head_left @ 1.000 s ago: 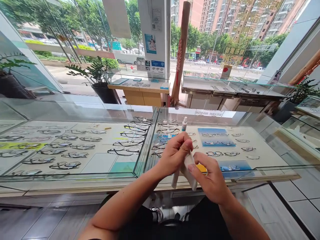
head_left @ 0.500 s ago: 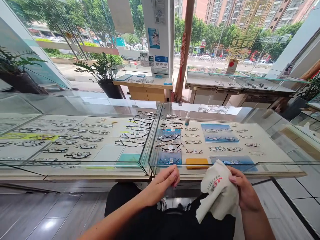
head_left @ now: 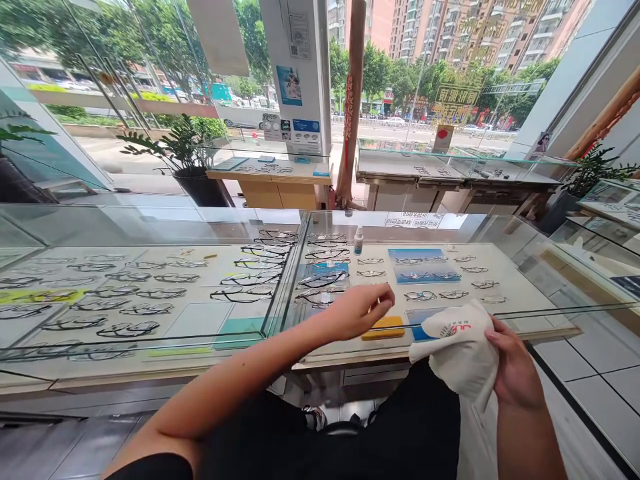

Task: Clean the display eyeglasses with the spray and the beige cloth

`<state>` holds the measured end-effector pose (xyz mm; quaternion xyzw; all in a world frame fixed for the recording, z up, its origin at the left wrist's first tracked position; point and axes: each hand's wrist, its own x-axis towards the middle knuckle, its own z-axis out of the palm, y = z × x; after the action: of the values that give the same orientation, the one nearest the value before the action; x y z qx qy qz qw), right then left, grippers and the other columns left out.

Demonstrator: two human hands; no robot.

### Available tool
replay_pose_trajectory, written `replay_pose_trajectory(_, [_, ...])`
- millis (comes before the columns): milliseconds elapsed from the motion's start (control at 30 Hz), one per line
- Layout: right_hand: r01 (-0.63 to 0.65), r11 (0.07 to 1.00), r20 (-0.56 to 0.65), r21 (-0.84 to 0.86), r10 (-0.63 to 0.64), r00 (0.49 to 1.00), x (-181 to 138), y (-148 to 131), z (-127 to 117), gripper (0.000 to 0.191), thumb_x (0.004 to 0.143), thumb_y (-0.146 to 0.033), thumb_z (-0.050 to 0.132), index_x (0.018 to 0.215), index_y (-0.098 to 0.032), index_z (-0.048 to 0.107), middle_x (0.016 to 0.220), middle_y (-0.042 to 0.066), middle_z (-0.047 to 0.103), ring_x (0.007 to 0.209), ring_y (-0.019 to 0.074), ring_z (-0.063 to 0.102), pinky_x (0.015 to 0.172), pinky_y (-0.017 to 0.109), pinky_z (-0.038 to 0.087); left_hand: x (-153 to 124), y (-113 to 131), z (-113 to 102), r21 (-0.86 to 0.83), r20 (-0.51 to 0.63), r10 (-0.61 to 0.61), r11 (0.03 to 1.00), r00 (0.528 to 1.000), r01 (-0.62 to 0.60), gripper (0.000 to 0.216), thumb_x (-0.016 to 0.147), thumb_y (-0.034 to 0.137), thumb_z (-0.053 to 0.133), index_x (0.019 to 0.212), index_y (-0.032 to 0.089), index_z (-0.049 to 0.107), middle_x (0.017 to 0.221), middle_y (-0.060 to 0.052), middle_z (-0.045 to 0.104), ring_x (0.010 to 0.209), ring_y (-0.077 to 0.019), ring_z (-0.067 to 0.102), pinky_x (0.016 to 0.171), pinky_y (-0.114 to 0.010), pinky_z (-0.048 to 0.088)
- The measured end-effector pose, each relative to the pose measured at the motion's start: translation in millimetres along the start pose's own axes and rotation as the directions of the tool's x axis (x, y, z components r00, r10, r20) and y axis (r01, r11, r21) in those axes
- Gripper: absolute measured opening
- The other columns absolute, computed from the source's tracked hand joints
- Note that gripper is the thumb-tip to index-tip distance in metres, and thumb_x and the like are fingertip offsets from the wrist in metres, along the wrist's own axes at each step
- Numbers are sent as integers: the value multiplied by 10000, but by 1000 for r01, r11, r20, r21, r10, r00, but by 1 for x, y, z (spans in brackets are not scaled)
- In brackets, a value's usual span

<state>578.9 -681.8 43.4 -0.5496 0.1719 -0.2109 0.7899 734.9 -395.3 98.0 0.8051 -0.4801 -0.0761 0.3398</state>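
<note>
My right hand (head_left: 517,367) grips the edge of a creamy white cleaning cloth (head_left: 465,353) printed with red and dark lettering, which hangs in folds in front of the counter. My left hand (head_left: 367,310) reaches over the front of the glass display case, its fingers curled in and nothing visible in them. Below and just right of it lies an orange-yellow case (head_left: 383,328). Farther back stands a small white spray bottle (head_left: 359,241), apart from the hand. Rows of eyeglasses (head_left: 420,296) surround these things, some on blue cards.
A second glass case (head_left: 200,360) on the left holds several rows of eyeglasses (head_left: 129,329). Upright glass edges divide the two cases. Beyond them stand a potted plant (head_left: 200,183), a wooden post (head_left: 351,107) and more display counters (head_left: 410,170) by the window.
My left hand has moved forward and right, from the counter's front edge to over the case. The cloth has shifted slightly right with my right hand, and the view has turned a little.
</note>
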Motion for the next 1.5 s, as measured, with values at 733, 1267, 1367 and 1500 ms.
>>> replay_pose_trajectory(733, [144, 887, 274, -439, -21, 962, 152, -26, 62, 382, 811, -613, 578, 954, -265, 645, 911, 57, 779, 818, 280, 738, 751, 402, 599, -11, -67, -88, 664, 116, -522, 674, 845, 325, 151, 837, 296, 737, 906, 242, 859, 983, -104, 839, 921, -286, 745, 778, -329, 495])
replay_pose_trajectory(1267, [672, 687, 811, -277, -208, 547, 166, -20, 242, 538, 975, -774, 665, 884, -259, 542, 785, -5, 631, 719, 180, 566, 704, 327, 445, 24, -91, -126, -587, -496, -265, 804, 827, -94, 536, 746, 648, 958, 778, 185, 691, 957, -84, 807, 1005, -231, 732, 979, -378, 526])
replay_pose_trajectory(1367, [646, 744, 761, -173, -315, 567, 163, 5, 265, 605, 1008, -857, 525, 854, -273, 495, 757, -10, 594, 725, 187, 596, 728, 334, 487, 32, -107, -116, -627, -581, -280, 753, 764, -200, 516, 734, 625, 985, 795, 185, 723, 914, -64, 810, 942, -207, 733, 943, -356, 535])
replay_pose_trajectory(1500, [618, 768, 723, -171, -328, 607, 163, 35, 273, 692, 1021, -886, 443, 710, -269, 457, 623, -25, 480, 585, 161, 484, 610, 327, 420, 28, -119, -100, -659, -606, -310, 711, 733, -244, 494, 758, 607, 983, 825, 181, 743, 952, -65, 819, 906, -191, 733, 911, -350, 580])
